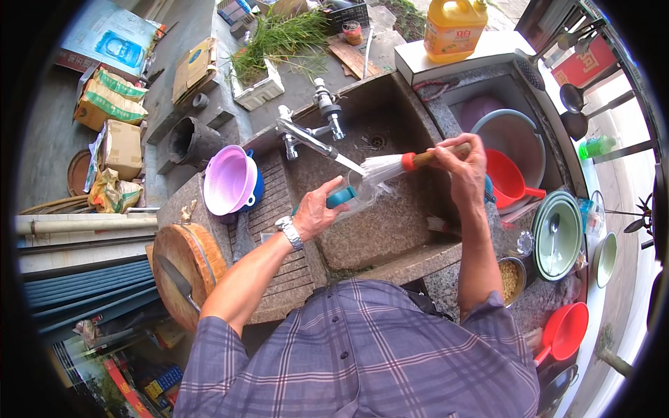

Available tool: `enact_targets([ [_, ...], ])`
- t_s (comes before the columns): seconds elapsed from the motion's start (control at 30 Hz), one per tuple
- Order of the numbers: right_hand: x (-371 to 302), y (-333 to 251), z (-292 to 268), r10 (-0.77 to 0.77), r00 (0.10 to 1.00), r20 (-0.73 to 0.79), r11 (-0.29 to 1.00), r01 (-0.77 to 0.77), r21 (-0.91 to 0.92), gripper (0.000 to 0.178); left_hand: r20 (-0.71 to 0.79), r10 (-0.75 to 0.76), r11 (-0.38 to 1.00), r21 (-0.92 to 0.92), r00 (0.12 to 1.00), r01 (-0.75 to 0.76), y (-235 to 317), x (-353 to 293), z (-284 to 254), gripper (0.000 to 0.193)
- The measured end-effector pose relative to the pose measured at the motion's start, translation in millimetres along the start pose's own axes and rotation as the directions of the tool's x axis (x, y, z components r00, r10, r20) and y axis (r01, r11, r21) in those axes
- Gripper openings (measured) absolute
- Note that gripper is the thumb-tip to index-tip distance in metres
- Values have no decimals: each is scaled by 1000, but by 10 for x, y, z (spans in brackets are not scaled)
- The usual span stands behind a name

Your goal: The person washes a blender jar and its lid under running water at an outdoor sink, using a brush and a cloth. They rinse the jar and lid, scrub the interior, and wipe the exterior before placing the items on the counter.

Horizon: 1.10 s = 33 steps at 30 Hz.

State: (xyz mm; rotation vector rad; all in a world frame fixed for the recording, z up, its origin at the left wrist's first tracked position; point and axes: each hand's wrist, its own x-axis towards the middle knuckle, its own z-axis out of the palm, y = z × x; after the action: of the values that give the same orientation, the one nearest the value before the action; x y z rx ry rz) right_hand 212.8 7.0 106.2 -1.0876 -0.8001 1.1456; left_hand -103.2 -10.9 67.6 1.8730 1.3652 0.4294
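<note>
Brush (410, 163) gripped in the right hand (461, 167) has its white bristles touching or just beside a clear, teal-trimmed container (357, 202), which the left hand (322, 212) clasps over the sink (376, 247), near the faucet (315, 143). The hands are apart. Cleaning looks under way, unfinished; how much scrubbing or rinsing is left cannot be told.

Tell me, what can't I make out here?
Clear container: head view; left hand covers part, so its full shape is unclear.
Brush: head view; right hand hides part of its handle.
Beige bits: head view; too small to identify.
Wearer's legs: head view; shirt hides them.
</note>
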Motion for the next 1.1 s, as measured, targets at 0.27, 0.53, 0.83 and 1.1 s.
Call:
enact_targets([
  [0.27,-93,-81,-117,40,972,-230,992,-11,126,34,-45,20,995,-95,999,-24,-152,-28,15,68],
  [0.53,-174,678,-224,358,886,-294,919,-280,277,32,-6,-24,979,-204,1000,22,-19,-74,3,69],
  [0.83,-86,563,83,223,974,20,971,-221,-92,33,64,-2,997,-75,998,6,36,-52,88,69],
  [1.1,-63,590,167,142,954,264,943,-212,258,29,59,-35,999,32,998,34,84,48,-1,69],
])
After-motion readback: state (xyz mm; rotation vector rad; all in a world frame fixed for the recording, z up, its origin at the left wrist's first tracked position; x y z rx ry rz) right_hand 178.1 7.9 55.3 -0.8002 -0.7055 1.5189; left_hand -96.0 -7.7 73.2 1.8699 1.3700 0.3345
